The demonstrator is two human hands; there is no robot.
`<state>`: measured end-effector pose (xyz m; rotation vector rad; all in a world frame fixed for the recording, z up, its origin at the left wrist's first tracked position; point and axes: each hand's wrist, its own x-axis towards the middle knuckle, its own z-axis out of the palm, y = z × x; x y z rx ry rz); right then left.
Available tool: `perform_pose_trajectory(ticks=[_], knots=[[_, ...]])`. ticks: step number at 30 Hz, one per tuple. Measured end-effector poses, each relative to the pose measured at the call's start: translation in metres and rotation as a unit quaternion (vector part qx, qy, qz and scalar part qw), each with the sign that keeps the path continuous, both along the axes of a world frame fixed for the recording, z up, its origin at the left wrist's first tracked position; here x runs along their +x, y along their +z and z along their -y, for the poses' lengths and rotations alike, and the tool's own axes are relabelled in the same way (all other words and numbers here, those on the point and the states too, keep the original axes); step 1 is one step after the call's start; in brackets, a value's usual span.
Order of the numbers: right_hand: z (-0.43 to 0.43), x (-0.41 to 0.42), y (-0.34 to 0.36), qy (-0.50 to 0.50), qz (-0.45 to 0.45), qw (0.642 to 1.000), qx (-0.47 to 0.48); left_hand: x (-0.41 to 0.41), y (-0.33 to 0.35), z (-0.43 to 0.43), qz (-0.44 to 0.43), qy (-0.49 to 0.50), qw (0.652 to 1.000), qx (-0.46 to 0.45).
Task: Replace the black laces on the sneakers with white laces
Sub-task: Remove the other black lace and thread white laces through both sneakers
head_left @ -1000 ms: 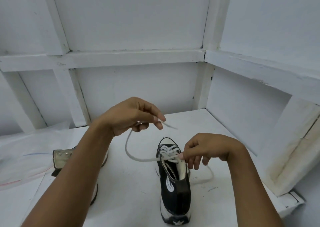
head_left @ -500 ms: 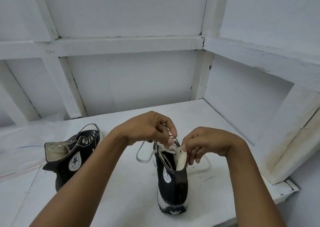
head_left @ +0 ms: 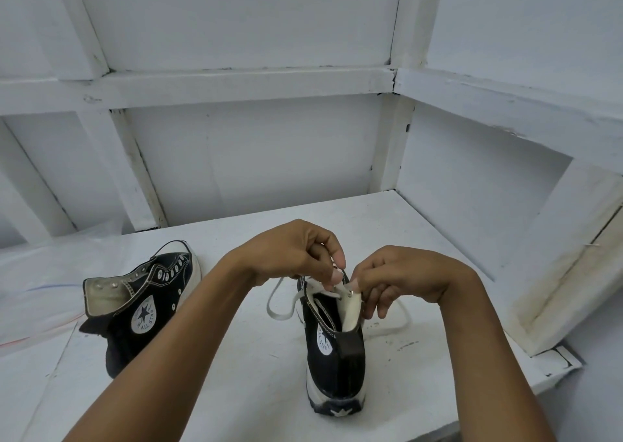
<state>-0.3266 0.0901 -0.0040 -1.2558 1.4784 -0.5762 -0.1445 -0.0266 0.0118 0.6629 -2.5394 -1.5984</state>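
Nearest, both forearms reach in from the bottom edge and meet over a black high-top sneaker [head_left: 333,350]. It stands upright on the white table [head_left: 236,381], its heel toward the viewer and its toe pointing away.

The left hand [head_left: 296,256] hangs above the sneaker's opening, and its fingers [head_left: 337,259] are curled and pinch the white lace [head_left: 279,303] at an upper eyelet. The right hand [head_left: 404,279] sits just beside it, its fingers [head_left: 371,303] gripping the sneaker's right eyelet flap. The two hands hide the front lacing. Slack lace loops out on both sides of the sneaker and lies on the table.

Well apart to the left, a second sneaker [head_left: 141,303] rests tilted on its side, with its star patch facing up and its metal eyelets showing. Clear plastic sheeting [head_left: 40,273] covers the table's far left.

The table top is scuffed and speckled with dark marks. Its near edge cuts diagonally across the lower right, close to the right forearm. Bare table lies between the sneakers and beyond the hands.

Farthest back, white panelled walls [head_left: 256,158] with raised beams [head_left: 236,84] close the table in at the back and on the right.
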Motion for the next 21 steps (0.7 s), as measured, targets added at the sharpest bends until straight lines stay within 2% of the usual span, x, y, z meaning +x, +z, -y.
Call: perform_pose_trajectory(ticks=[4,7,10,12,15,16,18,21], knots=[[-0.001,-0.006,-0.005,0.021,0.027,0.999,-0.016,-0.004,-0.005,-0.001,0.019,-0.001,1.0,-0.004],[-0.001,-0.008,-0.01,0.042,0.013,0.998,-0.04,-0.004,-0.006,-0.001,0.024,-0.004,1.0,0.005],[0.0,-0.01,-0.013,-0.002,0.036,0.998,-0.056,-0.001,-0.003,0.004,0.021,0.011,1.0,0.009],[0.001,-0.014,-0.012,-0.109,0.153,0.979,-0.085,0.005,-0.001,0.011,0.006,0.033,0.999,0.028],[0.003,-0.017,-0.01,-0.224,0.414,0.874,-0.12,0.013,0.002,0.022,-0.023,0.059,0.996,0.066],[0.004,-0.016,-0.009,-0.23,0.449,0.856,-0.117,0.015,0.002,0.024,-0.025,0.058,0.995,0.073],[0.006,-0.011,-0.009,-0.224,0.411,0.88,-0.083,0.017,0.001,0.027,-0.023,0.048,0.995,0.081],[0.008,-0.006,-0.016,-0.21,0.242,0.946,-0.041,0.014,-0.004,0.027,-0.016,0.036,0.996,0.08]])
